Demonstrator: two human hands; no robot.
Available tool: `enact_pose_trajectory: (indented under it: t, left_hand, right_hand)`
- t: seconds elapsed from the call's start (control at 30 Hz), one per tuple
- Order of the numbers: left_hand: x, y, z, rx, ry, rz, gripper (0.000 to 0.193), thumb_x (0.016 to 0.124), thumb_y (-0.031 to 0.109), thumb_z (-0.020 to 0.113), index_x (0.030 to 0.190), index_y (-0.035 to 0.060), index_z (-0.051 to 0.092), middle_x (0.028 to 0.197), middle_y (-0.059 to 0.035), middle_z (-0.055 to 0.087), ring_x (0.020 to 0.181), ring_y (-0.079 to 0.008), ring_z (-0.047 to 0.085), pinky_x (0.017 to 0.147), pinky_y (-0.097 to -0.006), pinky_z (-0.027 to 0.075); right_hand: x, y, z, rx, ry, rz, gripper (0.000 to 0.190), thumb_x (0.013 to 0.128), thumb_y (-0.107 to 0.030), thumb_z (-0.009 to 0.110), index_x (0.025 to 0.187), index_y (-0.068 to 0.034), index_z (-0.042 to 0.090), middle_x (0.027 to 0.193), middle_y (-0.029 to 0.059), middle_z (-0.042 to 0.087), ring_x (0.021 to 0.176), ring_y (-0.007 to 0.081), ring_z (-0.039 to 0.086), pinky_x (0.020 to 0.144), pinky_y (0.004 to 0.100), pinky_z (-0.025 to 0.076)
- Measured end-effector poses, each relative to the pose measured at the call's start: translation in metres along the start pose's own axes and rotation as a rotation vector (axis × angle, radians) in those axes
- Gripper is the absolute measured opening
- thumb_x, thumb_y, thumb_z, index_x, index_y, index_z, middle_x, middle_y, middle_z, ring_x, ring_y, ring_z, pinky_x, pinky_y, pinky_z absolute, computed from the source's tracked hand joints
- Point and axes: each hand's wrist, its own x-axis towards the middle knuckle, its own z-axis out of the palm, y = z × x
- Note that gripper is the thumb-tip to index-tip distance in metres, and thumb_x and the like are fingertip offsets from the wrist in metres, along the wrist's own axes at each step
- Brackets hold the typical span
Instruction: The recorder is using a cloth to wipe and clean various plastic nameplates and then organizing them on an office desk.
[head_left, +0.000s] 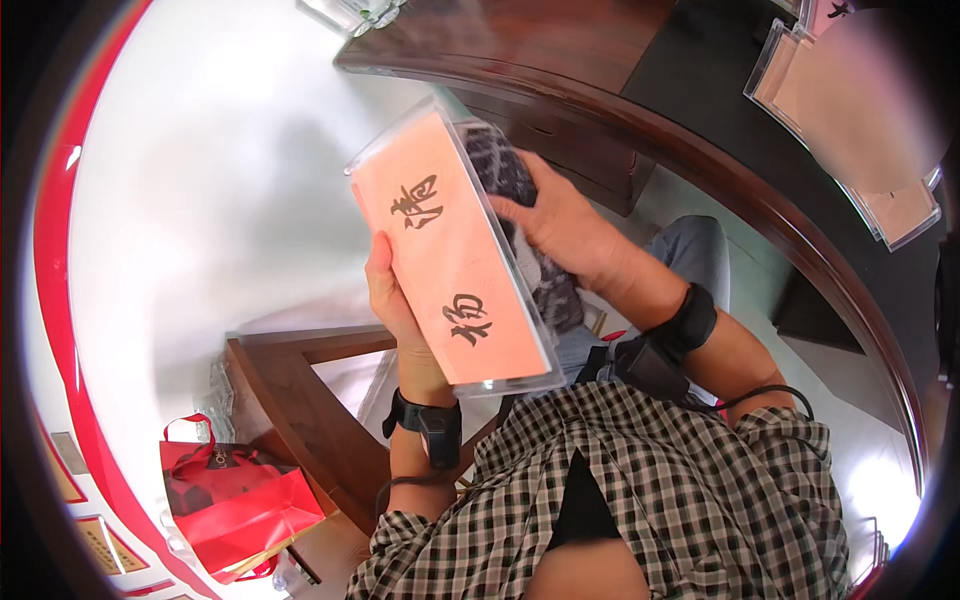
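Observation:
My left hand (394, 292) grips a clear acrylic sign holder (457, 270) by its left edge, the thumb on its front face. Inside the holder is a salmon-pink card that bears brush-style black writing. The holder stands tilted, its long side running from upper left to lower right. Behind its right edge, my right hand (562, 217) grips a dark grey patterned cloth (495, 161). Part of the cloth hangs down below this hand, close to the holder. Whether it touches the back of the holder is hidden.
A curved dark wood desk (510, 75) arcs across the top and right. More sign holders with pink cards (904, 214) lie on its black top at the upper right. A wooden chair frame (277, 390) and a red paper gift bag (240, 510) are at the lower left.

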Motion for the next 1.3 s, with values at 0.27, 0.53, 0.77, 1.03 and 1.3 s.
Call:
enact_pose_trajectory:
  t: [0.27,0.53,0.77,1.03,1.3]
  left_hand:
    - [0.011,0.023,-0.001,1.201,0.157,0.473,0.062,0.077,0.023,0.059,0.127,0.0003,0.030,0.123,-0.0142,0.041,0.107,-0.0221,0.045,0.089,-0.0309,0.035]
    - [0.026,0.058,-0.010,1.540,-0.248,0.383,0.074,0.063,0.023,0.074,0.123,0.0003,0.037,0.119,-0.0129,0.046,0.109,-0.0199,0.043,0.093,-0.0326,0.031]
    - [0.038,0.029,-0.020,0.978,-0.222,0.052,0.038,0.063,0.014,0.074,0.094,0.0001,0.056,0.090,-0.0037,0.059,0.085,-0.0121,0.052,0.080,-0.0280,0.041]
    - [0.042,0.077,-0.042,0.638,0.072,0.280,0.021,0.082,0.011,0.054,0.099,-0.0010,0.054,0.093,-0.0071,0.058,0.084,-0.0138,0.055,0.076,-0.0274,0.045]
    - [0.016,0.058,-0.031,0.423,0.315,0.206,0.029,0.087,0.016,0.045,0.110,-0.0028,0.045,0.105,-0.0092,0.053,0.095,-0.0178,0.052,0.084,-0.0310,0.042]
  right_hand:
    - [0.000,0.021,-0.030,0.490,-0.094,0.543,0.030,0.073,-0.011,0.061,0.099,0.002,0.056,0.086,0.0112,0.060,0.065,0.0151,0.059,0.058,0.0268,0.048]
    - [-0.018,0.036,-0.050,0.559,-0.336,0.378,0.026,0.076,-0.013,0.059,0.098,0.000,0.057,0.091,0.0052,0.059,0.078,0.0111,0.055,0.064,0.0254,0.046]
    - [-0.021,0.091,-0.046,0.728,-0.459,0.414,0.030,0.079,-0.012,0.055,0.107,0.000,0.052,0.100,0.0057,0.055,0.086,0.0105,0.052,0.072,0.0248,0.044]
    - [-0.026,0.058,-0.044,0.348,-0.295,0.614,0.036,0.079,-0.020,0.058,0.108,0.000,0.049,0.097,0.0063,0.056,0.086,0.0118,0.053,0.076,0.0256,0.044]
    - [-0.022,-0.013,-0.035,-0.068,0.342,-0.080,0.048,0.074,-0.019,0.065,0.111,0.004,0.045,0.097,0.0105,0.056,0.088,0.0133,0.051,0.077,0.0269,0.042]
